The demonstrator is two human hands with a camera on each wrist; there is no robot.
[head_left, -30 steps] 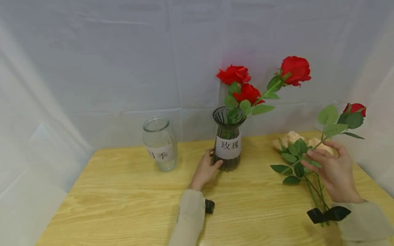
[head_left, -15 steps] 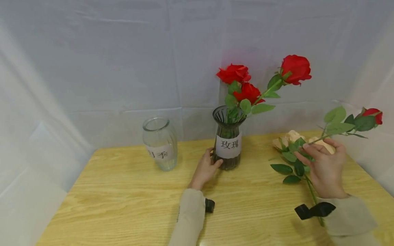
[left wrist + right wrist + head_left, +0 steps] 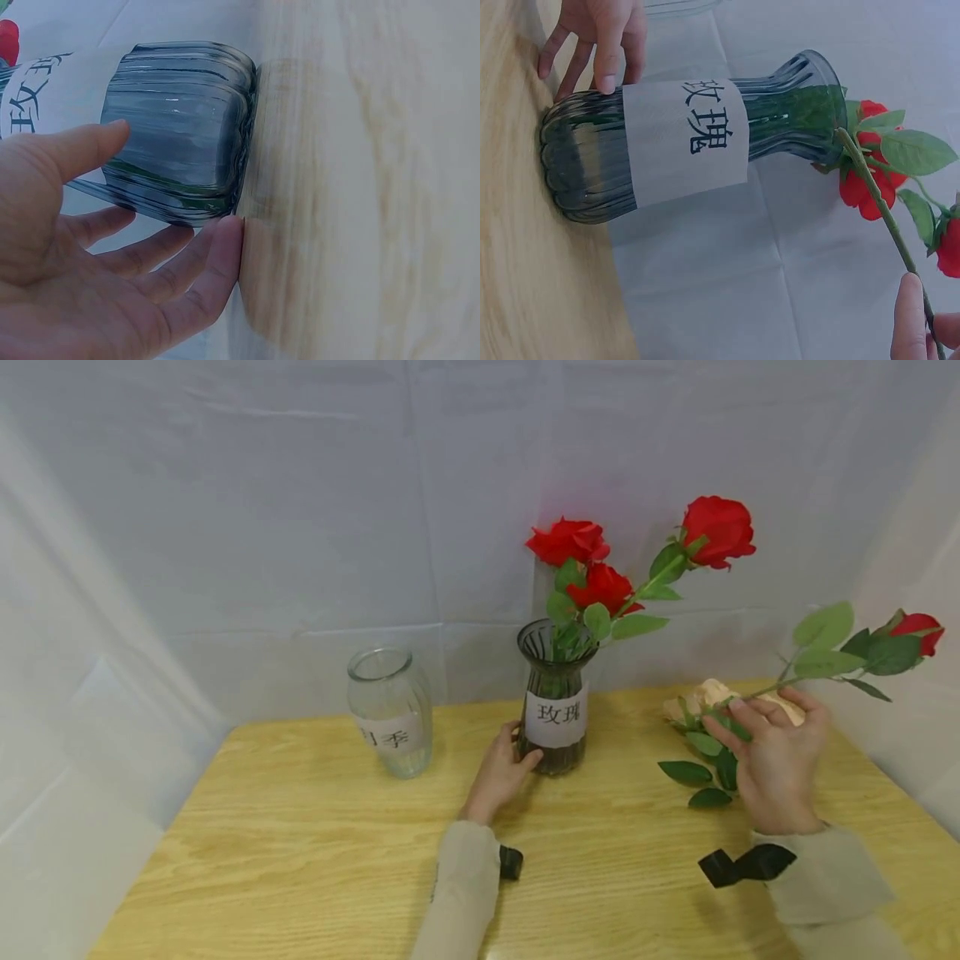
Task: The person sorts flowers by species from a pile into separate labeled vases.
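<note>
A dark ribbed glass vase [image 3: 555, 760] with a white label stands upright, holding three red roses [image 3: 717, 531]. My left hand [image 3: 498, 777] curls its fingers and thumb around the vase's lower left side; the left wrist view shows the thumb and fingers about the glass [image 3: 176, 127]. To the right, my right hand [image 3: 783, 760] pinches the stem of another red rose [image 3: 917, 631], its bloom pointing right. In the right wrist view the stem [image 3: 889, 217] runs from the fingers [image 3: 910, 319] towards the vase's mouth; whether it touches the rim I cannot tell.
A clear glass vase [image 3: 408, 760] with a white label stands left of the dark one. Pale cream flowers with green leaves [image 3: 686, 772] lie on the wooden table [image 3: 300, 843] under and beside my right hand. White sheeting [image 3: 300, 527] hangs behind.
My right hand has moved left with the rose, whose bloom has swung outward to the right and lower than a second ago. The left hand and both vases have stayed in place.
</note>
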